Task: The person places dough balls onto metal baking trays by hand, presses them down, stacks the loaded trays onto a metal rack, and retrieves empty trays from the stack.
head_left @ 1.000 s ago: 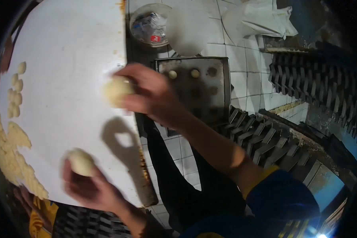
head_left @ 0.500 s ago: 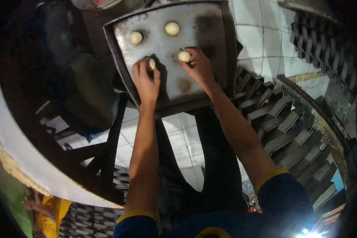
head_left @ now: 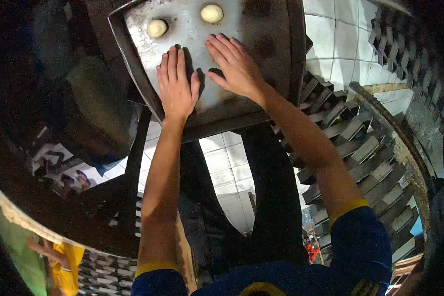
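Two pale dough balls sit toward the far side of a worn metal baking tray (head_left: 209,129): one dough ball (head_left: 157,28) at the left, the other dough ball (head_left: 212,14) near the middle. My left hand (head_left: 176,86) lies flat over the tray's left part, fingers stretched forward, just below the left ball. My right hand (head_left: 237,64) is flat too, fingers extended and thumb apart, below the middle ball. Whatever lies beneath both palms is hidden; no dough shows around them.
Stacks of dark metal pieces (head_left: 365,148) stand at the right beside white floor tiles (head_left: 227,167). A curved pale-edged surface (head_left: 15,212) runs along the left. At the lower left, a person in yellow (head_left: 69,269) is partly visible.
Both hands have gone from pinching a dough ball each to lying flat with fingers stretched out. Those two balls are now out of sight. The tray sits slightly higher in view.
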Motion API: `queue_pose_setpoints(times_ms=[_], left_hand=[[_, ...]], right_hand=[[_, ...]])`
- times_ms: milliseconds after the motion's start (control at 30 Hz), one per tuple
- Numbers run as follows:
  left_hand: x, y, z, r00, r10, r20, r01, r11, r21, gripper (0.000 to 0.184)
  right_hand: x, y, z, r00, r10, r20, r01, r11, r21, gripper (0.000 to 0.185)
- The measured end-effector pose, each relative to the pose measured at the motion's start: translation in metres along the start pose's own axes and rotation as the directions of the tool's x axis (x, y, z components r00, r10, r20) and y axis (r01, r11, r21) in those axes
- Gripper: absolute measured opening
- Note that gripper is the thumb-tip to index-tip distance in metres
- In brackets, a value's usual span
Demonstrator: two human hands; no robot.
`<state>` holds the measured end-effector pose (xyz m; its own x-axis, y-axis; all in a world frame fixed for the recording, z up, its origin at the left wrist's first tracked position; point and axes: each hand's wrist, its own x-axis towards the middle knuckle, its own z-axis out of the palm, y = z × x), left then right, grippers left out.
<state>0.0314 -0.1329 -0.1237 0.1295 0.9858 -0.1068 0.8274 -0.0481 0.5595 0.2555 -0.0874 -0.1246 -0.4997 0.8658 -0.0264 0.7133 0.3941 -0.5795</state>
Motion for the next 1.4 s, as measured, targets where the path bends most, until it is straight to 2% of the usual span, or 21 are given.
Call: queue_pose_setpoints(times_ms=[67, 300, 367, 400, 467, 500, 567, 633, 700, 767, 800, 867, 933, 1033, 1133, 1167, 1200, 1233, 1267, 1300, 1400], left_hand=[[-0.003, -0.011, 0.015, 0.996, 0.013, 0.09, -0.022, 0.994, 0.103, 0.072], [-0.004, -0.008, 0.008, 0.996, -0.011, 0.086, 0.003, 0.997, 0.083, 0.073], [-0.003, -0.002, -0.001, 0.998, -0.045, 0.043, 0.044, 0.999, 0.025, 0.074], [-0.006, -0.003, -0.002, 0.999, -0.036, 0.028, 0.035, 0.999, 0.021, 0.074], [-0.011, -0.006, 0.0, 0.999, -0.026, 0.02, 0.026, 1.0, 0.016, 0.075], [-0.012, -0.011, 0.005, 0.998, -0.003, 0.071, -0.001, 0.999, 0.054, 0.075], [-0.017, -0.019, 0.016, 0.993, 0.016, 0.117, -0.027, 0.996, 0.089, 0.076], [-0.014, -0.022, 0.02, 0.98, 0.022, 0.197, -0.064, 0.976, 0.207, 0.078], [-0.013, -0.018, 0.017, 0.983, 0.007, 0.183, -0.039, 0.984, 0.173, 0.078], [-0.012, -0.005, -0.001, 0.985, -0.037, 0.169, 0.014, 0.991, 0.131, 0.079], [-0.013, 0.011, -0.024, 0.988, -0.068, 0.141, 0.048, 0.988, 0.146, 0.081], [-0.018, 0.046, -0.072, 0.99, -0.138, -0.029, 0.134, 0.985, -0.11, 0.083], [-0.027, 0.088, -0.145, 0.97, -0.143, -0.198, 0.06, 0.925, -0.374, 0.085], [-0.052, 0.13, -0.281, 0.899, -0.136, -0.417, -0.061, 0.903, -0.425, 0.085], [-0.054, 0.107, -0.413, 0.747, -0.16, -0.645, -0.08, 0.942, -0.326, 0.076], [-0.049, 0.084, -0.451, 0.68, -0.199, -0.705, -0.054, 0.946, -0.319, 0.072], [-0.041, 0.055, -0.485, 0.609, -0.235, -0.758, -0.034, 0.947, -0.32, 0.067], [-0.034, 0.024, -0.517, 0.565, -0.29, -0.772, 0.014, 0.939, -0.343, 0.063], [-0.032, -0.011, -0.548, 0.597, -0.399, -0.697, 0.157, 0.909, -0.386, 0.067], [-0.02, -0.038, -0.57, 0.528, -0.417, -0.739, 0.191, 0.907, -0.376, 0.065], [-0.009, -0.188, -0.623, 0.494, -0.24, -0.836, 0.301, 0.949, -0.094, 0.072]], right_hand=[[-0.003, 0.007, 0.011, 0.991, -0.069, 0.113, 0.091, 0.976, -0.199, 0.087], [0.001, 0.021, 0.013, 0.992, -0.042, 0.121, 0.045, 0.999, -0.021, 0.081], [0.005, 0.021, 0.007, 0.971, 0.207, -0.117, -0.122, 0.855, 0.505, 0.08], [0.005, 0.021, 0.004, 0.971, 0.205, -0.12, -0.118, 0.856, 0.503, 0.08], [-0.002, 0.02, -0.001, 1.0, 0.008, -0.018, -0.006, 0.992, 0.126, 0.078], [-0.006, 0.019, 0.002, 1.0, 0.007, -0.02, -0.005, 0.992, 0.125, 0.078], [-0.013, 0.019, 0.01, 0.976, -0.07, 0.205, 0.073, 0.997, -0.01, 0.076], [-0.012, 0.023, 0.014, 0.973, -0.083, 0.216, 0.096, 0.994, -0.05, 0.073], [-0.01, 0.022, 0.014, 0.969, -0.098, 0.225, 0.121, 0.988, -0.091, 0.07], [-0.004, 0.018, 0.013, 0.996, 0.011, 0.083, -0.014, 0.999, 0.035, 0.068], [0.003, 0.008, 0.007, 0.997, -0.008, 0.072, 0.006, 1.0, 0.024, 0.068], [0.02, -0.024, -0.017, 0.994, 0.075, -0.077, -0.063, 0.987, 0.147, 0.065], [0.043, -0.071, -0.061, 0.931, 0.243, -0.274, -0.141, 0.928, 0.344, 0.063], [0.103, -0.167, -0.137, 0.816, 0.4, -0.418, -0.089, 0.801, 0.592, 0.062], [0.191, -0.268, -0.176, 0.804, 0.21, -0.556, 0.185, 0.801, 0.569, 0.055], [0.223, -0.305, -0.186, 0.812, 0.042, -0.582, 0.299, 0.827, 0.476, 0.052], [0.259, -0.338, -0.191, 0.816, -0.09, -0.571, 0.434, 0.748, 0.502, 0.041], [0.291, -0.377, -0.191, 0.874, -0.092, -0.477, 0.374, 0.756, 0.538, 0.032], [0.325, -0.418, -0.195, 0.913, -0.167, -0.373, 0.38, 0.681, 0.626, 0.032], [0.359, -0.451, -0.175, 0.923, -0.158, -0.351, 0.359, 0.687, 0.632, 0.033], [0.446, -0.526, -0.128, 0.891, -0.405, -0.206, 0.445, 0.681, 0.581, 0.039]])
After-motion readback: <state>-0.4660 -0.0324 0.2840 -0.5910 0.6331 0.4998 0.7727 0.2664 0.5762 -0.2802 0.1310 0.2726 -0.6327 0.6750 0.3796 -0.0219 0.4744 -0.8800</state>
